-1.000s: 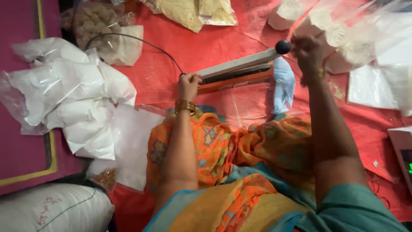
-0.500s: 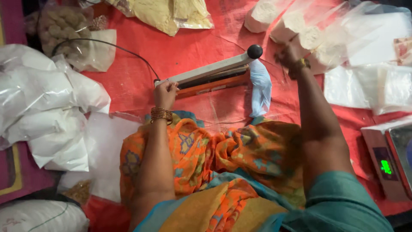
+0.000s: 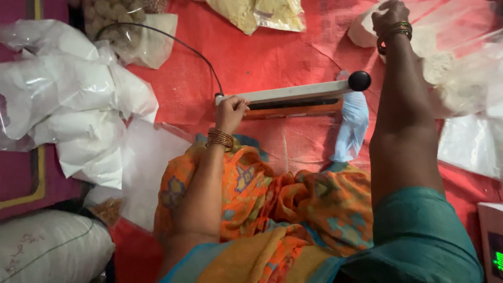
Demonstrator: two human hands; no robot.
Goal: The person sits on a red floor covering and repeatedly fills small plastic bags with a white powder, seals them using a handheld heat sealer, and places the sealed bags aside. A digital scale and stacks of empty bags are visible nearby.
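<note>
A bag sealer (image 3: 293, 99) with a white arm and a black knob (image 3: 359, 80) lies across the red mat, its arm slightly raised. My left hand (image 3: 230, 111) rests closed on the sealer's left end. My right hand (image 3: 389, 18) reaches far up right and grips the top of a clear plastic bag of white powder (image 3: 445, 78). A small light-blue bag (image 3: 352, 126) lies just right of the sealer, untouched.
Several sealed bags of white powder (image 3: 68, 99) are piled at the left. Bags of yellowish food (image 3: 257, 13) lie at the top. A black cord (image 3: 178, 44) runs to the sealer. A digital scale (image 3: 491, 241) sits at the lower right, a white sack (image 3: 50, 246) at the lower left.
My right hand left the sealer's knob and moved up right onto the powder bag. My left hand stayed on the sealer's left end. The view shifted.
</note>
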